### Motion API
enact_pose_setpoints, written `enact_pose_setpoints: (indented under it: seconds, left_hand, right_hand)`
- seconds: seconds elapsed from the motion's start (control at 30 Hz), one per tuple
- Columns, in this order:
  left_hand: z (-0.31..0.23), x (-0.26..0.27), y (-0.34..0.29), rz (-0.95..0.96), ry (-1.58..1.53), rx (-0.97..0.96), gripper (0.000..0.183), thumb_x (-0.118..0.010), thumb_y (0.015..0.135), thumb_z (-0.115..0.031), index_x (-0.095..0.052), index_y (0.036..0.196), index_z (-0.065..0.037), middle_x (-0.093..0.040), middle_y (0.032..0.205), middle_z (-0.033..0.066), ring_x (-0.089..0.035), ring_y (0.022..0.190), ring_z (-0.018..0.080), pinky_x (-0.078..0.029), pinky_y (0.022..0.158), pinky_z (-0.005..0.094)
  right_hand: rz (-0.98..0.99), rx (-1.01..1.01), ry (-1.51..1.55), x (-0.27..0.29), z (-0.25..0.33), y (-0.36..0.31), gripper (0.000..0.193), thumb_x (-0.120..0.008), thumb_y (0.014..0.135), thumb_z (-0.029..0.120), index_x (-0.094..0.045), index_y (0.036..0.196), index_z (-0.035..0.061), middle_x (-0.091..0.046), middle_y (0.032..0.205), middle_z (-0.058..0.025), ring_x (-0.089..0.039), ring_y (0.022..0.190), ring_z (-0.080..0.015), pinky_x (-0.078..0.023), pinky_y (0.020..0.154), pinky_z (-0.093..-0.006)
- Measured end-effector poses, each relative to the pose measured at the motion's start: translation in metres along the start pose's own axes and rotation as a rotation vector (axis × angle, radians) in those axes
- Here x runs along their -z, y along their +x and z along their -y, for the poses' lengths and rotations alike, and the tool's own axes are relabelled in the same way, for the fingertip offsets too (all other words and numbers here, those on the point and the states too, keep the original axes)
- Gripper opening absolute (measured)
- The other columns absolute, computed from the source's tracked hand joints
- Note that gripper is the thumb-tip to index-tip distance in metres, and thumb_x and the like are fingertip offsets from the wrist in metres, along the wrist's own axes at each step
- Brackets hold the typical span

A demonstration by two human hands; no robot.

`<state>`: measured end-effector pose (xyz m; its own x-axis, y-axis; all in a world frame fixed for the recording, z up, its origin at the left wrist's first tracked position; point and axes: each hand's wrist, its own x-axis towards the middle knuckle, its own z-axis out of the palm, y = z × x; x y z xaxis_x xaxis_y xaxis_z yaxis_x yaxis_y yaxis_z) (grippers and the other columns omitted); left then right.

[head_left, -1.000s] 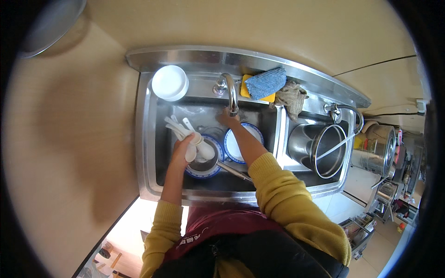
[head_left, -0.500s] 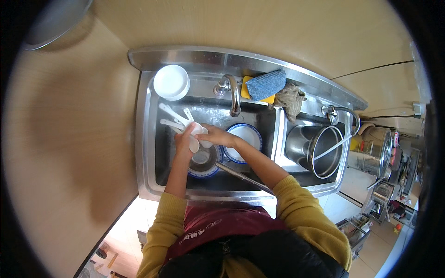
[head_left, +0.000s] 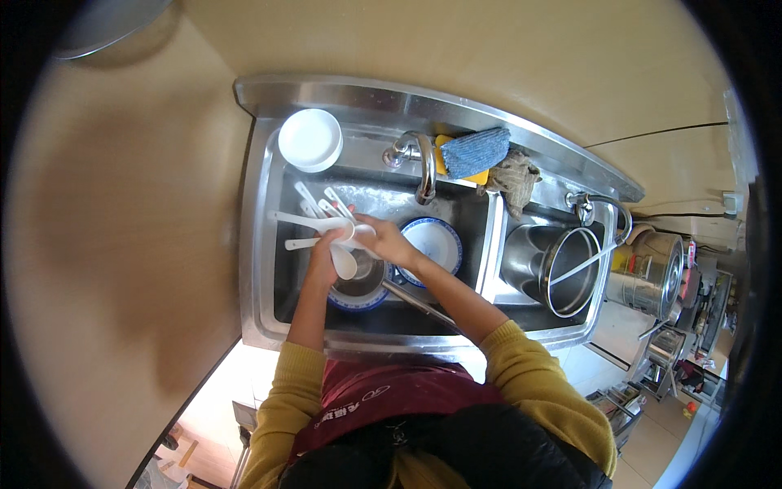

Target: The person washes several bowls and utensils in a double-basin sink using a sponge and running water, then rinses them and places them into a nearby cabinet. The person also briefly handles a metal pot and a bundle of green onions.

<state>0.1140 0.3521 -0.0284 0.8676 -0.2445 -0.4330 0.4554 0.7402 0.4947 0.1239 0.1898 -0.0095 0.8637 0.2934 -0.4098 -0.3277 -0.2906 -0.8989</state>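
Several white soup spoons are bunched between my hands over the left sink basin, their handles fanned out to the left and away from me. My left hand is closed round part of the bunch. Against the spoon bowls from the right, my right hand is closed too, its fingertips partly hidden. Below them a metal ladle rests in a blue-rimmed plate, its long handle running toward the sink's front edge. Another blue-rimmed plate lies just right of my right hand.
Stacked white bowls stand on the back left ledge. A faucet arches over the basin. Behind the divider lie a blue cloth, a yellow sponge and a brownish rag. The right basin holds a tilted steel pot.
The spoons have turned and spread in my hands, with more handles now fanned apart. My right hand has shifted slightly right. The whole view has moved a little.
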Motion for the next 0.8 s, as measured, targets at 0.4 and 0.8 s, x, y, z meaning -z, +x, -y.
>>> enact_pose_setpoints:
  seconds: [0.4,0.8]
  left_hand:
    - [-0.006,0.019,-0.044,-0.119,0.086,0.161,0.06,-0.059,0.082,-0.007,-0.036,0.137,-0.009,-0.057,0.094,0.0078,-0.059,0.089,0.0212,-0.049,0.082,0.038]
    - [-0.012,0.017,-0.075,-0.15,0.184,0.207,0.031,-0.059,0.085,-0.013,-0.048,0.114,-0.01,-0.056,0.085,0.0062,-0.059,0.079,0.0216,-0.05,0.074,0.0417]
  right_hand:
    - [-0.21,-0.274,-1.118,0.099,-0.095,-0.037,0.044,-0.063,0.075,0.006,-0.052,0.118,0.0035,-0.053,0.114,-0.0316,-0.063,0.089,-0.0393,-0.054,0.075,-0.0421]
    - [-0.216,-0.005,-1.278,0.092,-0.038,-0.069,0.038,-0.054,0.078,0.005,-0.054,0.116,0.0117,-0.059,0.102,-0.0136,-0.067,0.071,-0.0311,-0.056,0.058,-0.0383]
